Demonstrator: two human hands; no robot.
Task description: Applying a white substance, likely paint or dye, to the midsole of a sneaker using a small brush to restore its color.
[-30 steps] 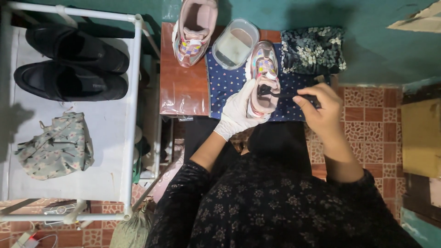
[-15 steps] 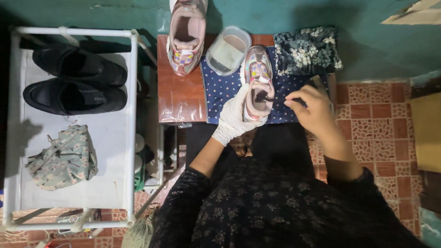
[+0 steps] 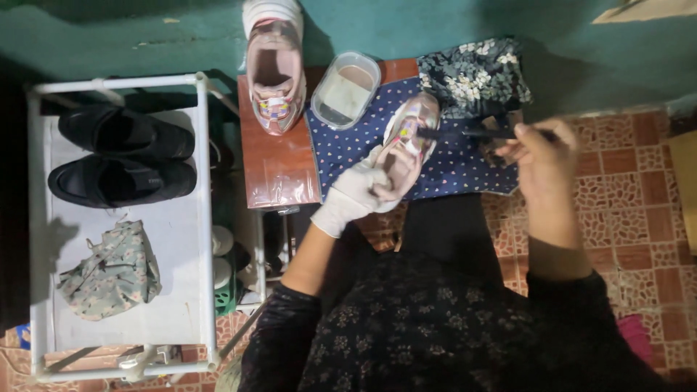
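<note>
The gloved left hand (image 3: 357, 192) has its grip clamped on a pink shoe (image 3: 406, 145), tilted above the dotted blue cloth (image 3: 465, 163) on the counter (image 3: 279, 163). The bare right hand (image 3: 541, 156) pinches a dark brush (image 3: 465, 133), its tip touching the shoe's toe. A plastic tub (image 3: 348, 88) sits just beside.

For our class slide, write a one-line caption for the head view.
Gloved left hand holds a pink sneaker while right hand applies a dark brush.
</note>
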